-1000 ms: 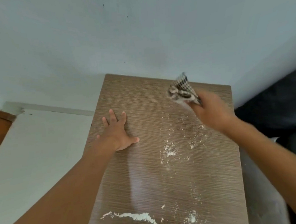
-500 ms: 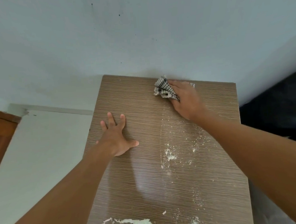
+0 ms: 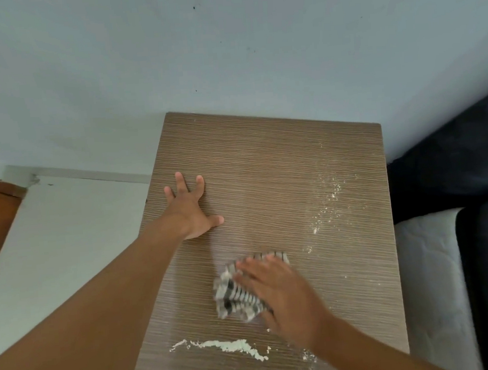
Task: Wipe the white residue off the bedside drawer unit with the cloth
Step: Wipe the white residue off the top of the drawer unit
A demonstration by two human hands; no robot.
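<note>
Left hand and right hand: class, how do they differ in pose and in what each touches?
The left hand lies flat, fingers spread, on the bare top of the drawer unit; the right hand presses the checked cloth. The left hand looks sharp; the right hand is blurred and nearer the camera. Both are palm down.

Right hand (image 3: 285, 294) presses checked cloth (image 3: 235, 296) on drawer unit (image 3: 264, 169); left hand (image 3: 190, 214) flat alongside

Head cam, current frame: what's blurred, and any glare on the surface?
Head view: motion blur smears the right hand and the checked cloth under it; the left hand, flat on the drawer unit, and the white residue streak at the near edge are sharp. Head view: a soft pale sheen on the top between the hands, lighting otherwise flat and even.
</note>
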